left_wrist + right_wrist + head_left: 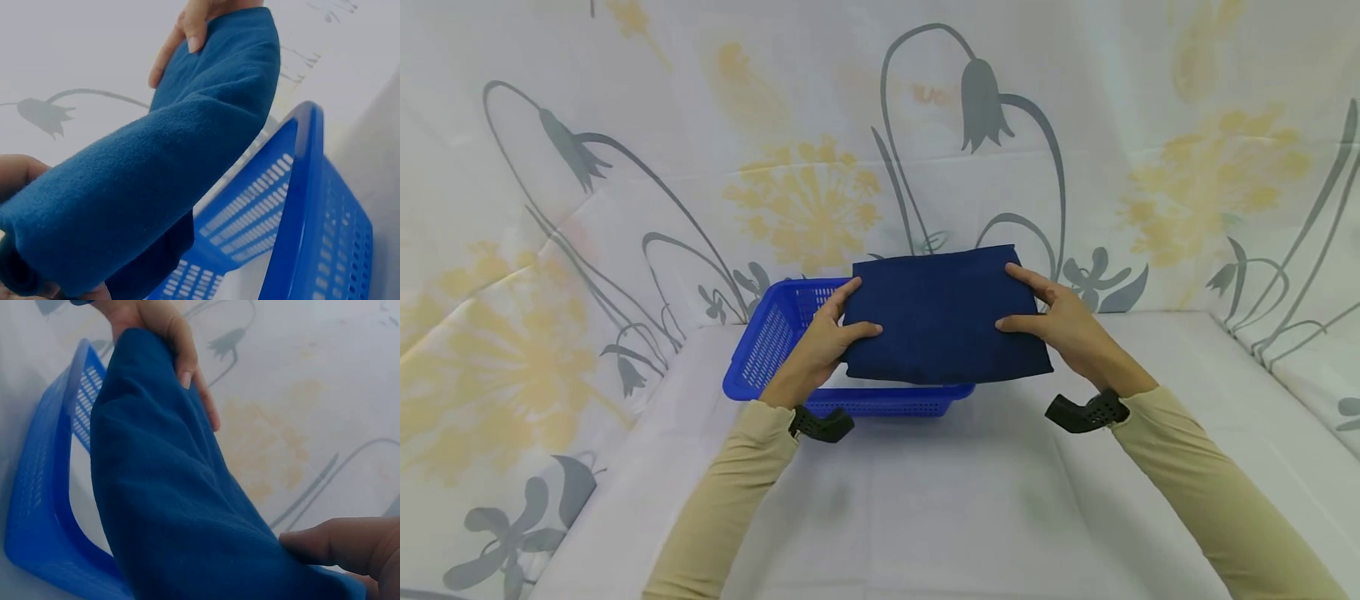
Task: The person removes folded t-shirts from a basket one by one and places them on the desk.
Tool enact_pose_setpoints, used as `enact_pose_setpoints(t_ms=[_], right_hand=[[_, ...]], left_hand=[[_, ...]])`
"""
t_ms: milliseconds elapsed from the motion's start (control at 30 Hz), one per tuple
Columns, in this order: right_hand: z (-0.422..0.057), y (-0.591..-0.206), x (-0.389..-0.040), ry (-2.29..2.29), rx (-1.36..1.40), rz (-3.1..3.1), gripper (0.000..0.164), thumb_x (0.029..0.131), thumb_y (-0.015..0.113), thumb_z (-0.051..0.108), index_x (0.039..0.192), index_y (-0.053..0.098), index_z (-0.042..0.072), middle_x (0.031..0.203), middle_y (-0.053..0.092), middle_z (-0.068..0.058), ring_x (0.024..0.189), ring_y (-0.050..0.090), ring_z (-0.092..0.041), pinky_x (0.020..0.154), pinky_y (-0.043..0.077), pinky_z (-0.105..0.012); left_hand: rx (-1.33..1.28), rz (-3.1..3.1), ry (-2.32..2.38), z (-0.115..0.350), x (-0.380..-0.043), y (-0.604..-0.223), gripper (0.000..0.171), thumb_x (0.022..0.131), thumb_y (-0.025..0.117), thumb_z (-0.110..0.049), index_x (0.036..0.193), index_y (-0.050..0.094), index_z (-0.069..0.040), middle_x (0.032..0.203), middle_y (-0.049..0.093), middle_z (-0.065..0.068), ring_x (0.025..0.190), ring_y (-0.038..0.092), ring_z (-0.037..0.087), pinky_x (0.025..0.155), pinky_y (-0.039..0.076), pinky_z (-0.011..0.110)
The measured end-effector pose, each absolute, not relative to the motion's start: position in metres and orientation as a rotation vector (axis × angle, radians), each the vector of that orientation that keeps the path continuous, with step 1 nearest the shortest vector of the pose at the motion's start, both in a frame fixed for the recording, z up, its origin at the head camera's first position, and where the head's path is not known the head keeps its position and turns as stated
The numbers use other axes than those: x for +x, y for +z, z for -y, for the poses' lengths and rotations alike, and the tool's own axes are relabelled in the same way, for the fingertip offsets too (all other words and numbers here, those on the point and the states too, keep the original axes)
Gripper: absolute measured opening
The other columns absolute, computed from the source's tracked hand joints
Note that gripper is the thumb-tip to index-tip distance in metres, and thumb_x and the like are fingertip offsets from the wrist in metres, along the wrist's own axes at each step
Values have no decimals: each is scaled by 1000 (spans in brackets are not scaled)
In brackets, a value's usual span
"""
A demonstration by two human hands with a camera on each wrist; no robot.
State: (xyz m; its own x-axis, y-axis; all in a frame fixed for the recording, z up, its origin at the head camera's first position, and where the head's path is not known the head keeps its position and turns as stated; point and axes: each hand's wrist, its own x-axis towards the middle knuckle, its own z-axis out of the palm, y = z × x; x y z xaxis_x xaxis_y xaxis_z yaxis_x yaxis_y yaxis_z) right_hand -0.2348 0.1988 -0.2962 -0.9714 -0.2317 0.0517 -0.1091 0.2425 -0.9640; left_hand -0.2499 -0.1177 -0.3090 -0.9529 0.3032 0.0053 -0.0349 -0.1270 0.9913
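Left hand (pixel 817 350), right hand (pixel 1071 327), cloth (pixel 942 318) gripped at 2 edges, above basket rim (pixel 741 390)

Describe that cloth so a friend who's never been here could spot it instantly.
Before the flower-patterned backdrop, a blue plastic basket sits on the white surface. Partly hiding it in the head view is a raised, folded navy cloth. Unlike the stiff, hole-patterned basket, it's soft, darker and unperforated.
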Motion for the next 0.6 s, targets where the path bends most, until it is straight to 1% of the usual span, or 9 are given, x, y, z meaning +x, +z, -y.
enact_pose_setpoints(t_ms=[100,167,333,400,500,600], right_hand=[[-207,-296,-234,-1840,-344,-2391,86,87,72,8,156,22,23,159,11,-11,139,25,-33,106,31,-50],[-212,-296,-234,-1832,-342,-2395,87,87,71,8,156,21,23,158,13,-13,138,27,-34,103,34,-46],[-225,-296,-233,-1840,-336,-2393,87,88,71,7,156,19,23,157,15,-16,136,29,-35,93,42,-28],[-230,-296,-233,-1861,-339,-2384,86,88,70,6,156,20,22,156,16,-17,136,30,-35,88,44,-23],[-238,-295,-232,-1880,-334,-2380,85,88,70,5,156,21,22,157,15,-18,136,30,-36,85,45,-20],[-246,-295,-232,-1868,-331,-2386,85,89,70,6,156,20,22,158,11,-18,137,29,-38,85,46,-19]], left_hand=[[303,-1913,2179,110,-250,-309,85,87,64,6,155,22,-23,153,26,3,126,47,31,92,48,43],[303,-1923,2175,104,-250,-309,86,87,64,6,155,22,-23,153,26,3,126,47,32,93,47,44],[306,-1946,2169,90,-253,-310,87,86,66,5,155,23,-24,155,22,2,126,46,31,93,47,44],[306,-1951,2172,85,-254,-310,87,85,66,5,155,23,-25,156,20,1,126,45,31,93,47,44],[308,-1960,2173,76,-256,-311,87,85,66,5,154,24,-25,156,20,2,127,45,32,93,47,45],[307,-1956,2182,67,-257,-311,86,84,66,6,154,26,-25,155,23,3,128,43,32,94,47,45]])
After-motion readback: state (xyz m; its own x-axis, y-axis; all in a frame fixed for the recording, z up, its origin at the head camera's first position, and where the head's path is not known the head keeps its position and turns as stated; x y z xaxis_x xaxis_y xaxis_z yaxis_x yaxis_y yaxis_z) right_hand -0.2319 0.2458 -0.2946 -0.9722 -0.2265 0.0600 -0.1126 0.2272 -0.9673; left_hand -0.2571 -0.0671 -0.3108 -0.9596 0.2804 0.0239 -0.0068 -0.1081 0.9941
